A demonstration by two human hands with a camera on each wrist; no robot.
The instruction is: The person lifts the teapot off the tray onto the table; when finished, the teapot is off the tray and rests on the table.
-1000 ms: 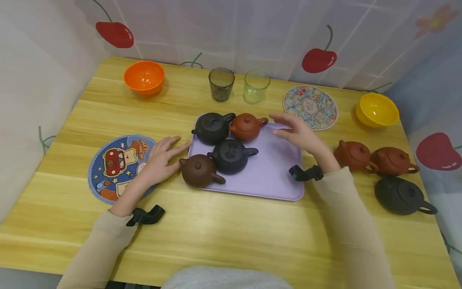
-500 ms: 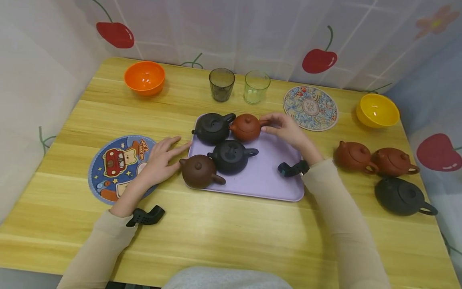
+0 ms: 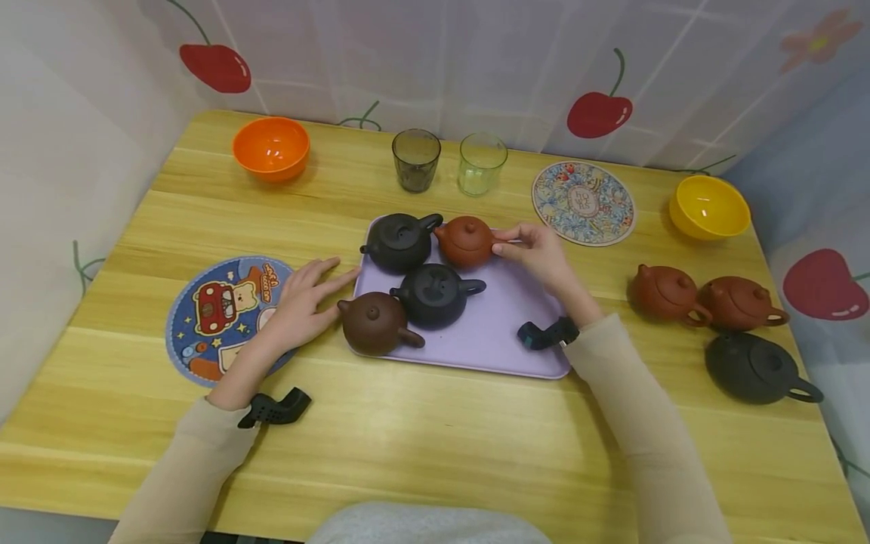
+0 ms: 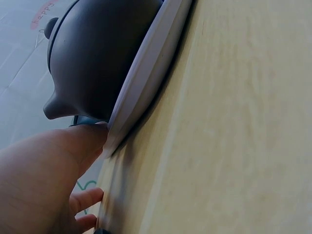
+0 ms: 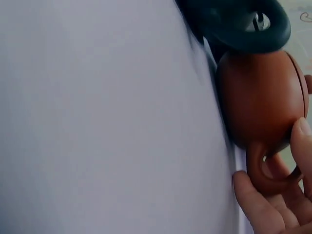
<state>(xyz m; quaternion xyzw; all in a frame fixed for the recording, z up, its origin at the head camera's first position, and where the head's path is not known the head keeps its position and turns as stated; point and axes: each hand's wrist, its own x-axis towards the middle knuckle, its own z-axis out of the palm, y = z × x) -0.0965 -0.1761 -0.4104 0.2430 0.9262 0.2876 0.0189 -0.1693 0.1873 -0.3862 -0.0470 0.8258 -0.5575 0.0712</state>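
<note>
My right hand (image 3: 544, 261) pinches the handle of a small red-brown clay teapot (image 3: 467, 243) at the back of a lilac tray (image 3: 503, 332). Up close in the right wrist view, thumb and fingers surround that handle, and the teapot (image 5: 263, 102) stays upright relative to the tray. Two black teapots, one (image 3: 397, 245) at the back left and another (image 3: 435, 298) in the middle, share the tray with a dark brown teapot (image 3: 372, 325). My left hand (image 3: 302, 302) lies at the tray's left edge with fingers extended; its thumb touches the rim in the left wrist view, beside the brown spout.
Right of the tray stand two red-brown teapots (image 3: 669, 295) and a black teapot (image 3: 754, 369). Along the back are an orange bowl (image 3: 272, 151), a grey glass (image 3: 416, 162), a green glass (image 3: 481, 166), a round mat (image 3: 584, 204) and a yellow bowl (image 3: 710, 208). A blue mat (image 3: 217, 332) lies left.
My right hand has come left onto the red-brown teapot's handle and taken hold of it. That teapot has shifted slightly to the right. The left hand has stayed put.
</note>
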